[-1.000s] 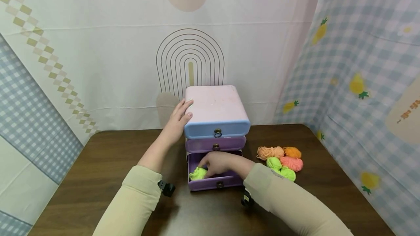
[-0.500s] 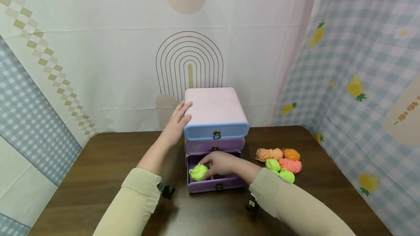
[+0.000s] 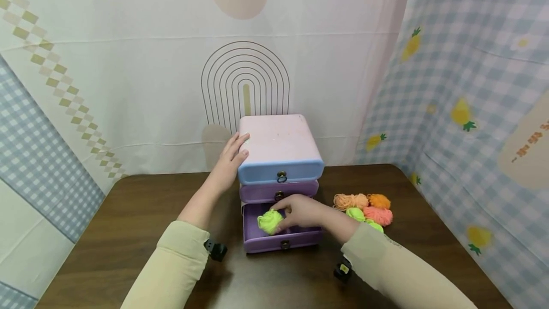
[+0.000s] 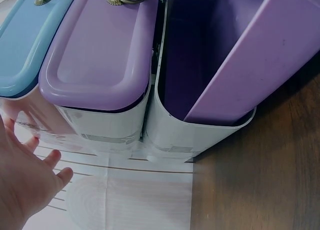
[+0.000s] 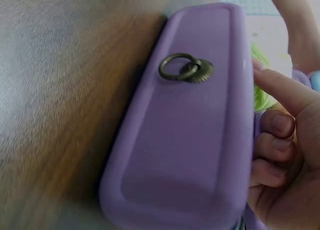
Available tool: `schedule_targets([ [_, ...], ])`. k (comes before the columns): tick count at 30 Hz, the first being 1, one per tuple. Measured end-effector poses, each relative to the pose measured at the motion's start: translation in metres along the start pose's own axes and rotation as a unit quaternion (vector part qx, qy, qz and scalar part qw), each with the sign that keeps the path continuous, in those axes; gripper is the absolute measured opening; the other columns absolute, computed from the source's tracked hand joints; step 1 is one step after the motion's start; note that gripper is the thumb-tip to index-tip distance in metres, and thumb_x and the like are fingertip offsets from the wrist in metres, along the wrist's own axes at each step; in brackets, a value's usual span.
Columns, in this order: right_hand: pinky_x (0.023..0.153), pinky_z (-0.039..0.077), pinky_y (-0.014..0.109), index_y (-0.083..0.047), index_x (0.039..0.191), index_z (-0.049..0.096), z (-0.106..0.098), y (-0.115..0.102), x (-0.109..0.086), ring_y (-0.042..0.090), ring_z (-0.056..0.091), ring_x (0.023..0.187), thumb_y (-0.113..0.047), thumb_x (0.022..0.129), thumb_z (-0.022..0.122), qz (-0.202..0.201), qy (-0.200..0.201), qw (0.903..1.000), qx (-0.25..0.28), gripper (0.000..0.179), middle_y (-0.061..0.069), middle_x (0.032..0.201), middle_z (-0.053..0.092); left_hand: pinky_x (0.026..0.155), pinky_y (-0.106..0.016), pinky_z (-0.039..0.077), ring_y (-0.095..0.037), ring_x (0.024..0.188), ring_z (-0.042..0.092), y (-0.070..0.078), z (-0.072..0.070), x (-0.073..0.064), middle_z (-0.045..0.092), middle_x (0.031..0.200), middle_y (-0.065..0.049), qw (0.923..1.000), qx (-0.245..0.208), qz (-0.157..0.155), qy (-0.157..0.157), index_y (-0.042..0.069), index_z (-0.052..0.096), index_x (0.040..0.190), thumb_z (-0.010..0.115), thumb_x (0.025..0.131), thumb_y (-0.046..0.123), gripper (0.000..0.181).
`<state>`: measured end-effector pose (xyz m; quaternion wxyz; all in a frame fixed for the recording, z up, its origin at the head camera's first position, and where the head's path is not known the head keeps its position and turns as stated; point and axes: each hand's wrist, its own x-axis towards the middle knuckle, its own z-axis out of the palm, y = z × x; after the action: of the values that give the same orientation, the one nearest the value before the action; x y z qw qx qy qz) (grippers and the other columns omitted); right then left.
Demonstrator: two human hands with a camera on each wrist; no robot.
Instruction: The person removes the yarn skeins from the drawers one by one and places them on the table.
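A stack of drawers stands at the table's middle, with a pink top (image 3: 279, 137), a blue top drawer (image 3: 280, 171) and a purple middle drawer (image 3: 261, 192), both closed. Below them, the purple bottom drawer (image 3: 262, 244) is pulled out. My right hand (image 3: 302, 211) pinches a neon-green yarn ball (image 3: 269, 221) over this drawer. In the right wrist view, the drawer front with its brass ring (image 5: 177, 67) partly hides the yarn. My left hand (image 3: 229, 161) rests with extended fingers against the stack's upper left side.
Right of the drawers, several yarn balls lie grouped on the wooden table (image 3: 163, 204): a peach one (image 3: 350, 201), an orange one (image 3: 379, 200), a coral one (image 3: 378, 215) and green ones (image 3: 355, 213) partly behind the right forearm. A patterned cloth (image 3: 141, 85) hangs behind.
My right hand has lifted the green yarn ball from the drawer's left corner and moved it to the right. My left hand stays against the stack.
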<state>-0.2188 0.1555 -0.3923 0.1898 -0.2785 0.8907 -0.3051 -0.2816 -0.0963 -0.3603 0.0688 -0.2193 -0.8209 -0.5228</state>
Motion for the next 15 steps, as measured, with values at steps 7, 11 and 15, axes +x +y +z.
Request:
schedule_targets([
  [7,0.050,0.036,0.025,-0.018,0.122,0.071,-0.015,0.008,-0.017,0.008,0.039,0.052,-0.030,0.077,0.085,0.010,0.022,0.9995,0.018,0.048,-0.006,0.058,0.044,0.115,-0.063,0.011,-0.034,0.150,0.006,0.000,0.000,-0.001,0.009,0.166,-0.008,1.0000,-0.005,0.001,-0.001,0.021,0.037,0.154,0.042,0.104,0.036,0.052],
  [11,0.048,0.035,0.027,-0.018,0.127,0.069,-0.024,0.016,-0.027,0.010,0.036,0.049,-0.032,0.078,0.085,0.035,0.036,0.9981,0.035,0.053,-0.005,0.056,0.042,0.115,-0.063,0.011,-0.034,0.150,0.006,0.002,0.000,-0.001,0.008,0.166,-0.008,1.0000,-0.008,0.002,0.000,0.021,0.037,0.154,0.042,0.104,0.036,0.052],
  [15,0.047,0.033,0.027,-0.018,0.128,0.068,-0.034,0.023,-0.041,0.011,0.034,0.048,-0.034,0.079,0.084,0.055,0.046,0.9961,0.052,0.054,-0.004,0.057,0.043,0.115,-0.062,0.011,-0.034,0.150,0.006,0.002,0.001,-0.001,0.008,0.165,-0.010,0.9999,-0.011,0.002,0.001,0.021,0.037,0.154,0.042,0.104,0.036,0.052],
])
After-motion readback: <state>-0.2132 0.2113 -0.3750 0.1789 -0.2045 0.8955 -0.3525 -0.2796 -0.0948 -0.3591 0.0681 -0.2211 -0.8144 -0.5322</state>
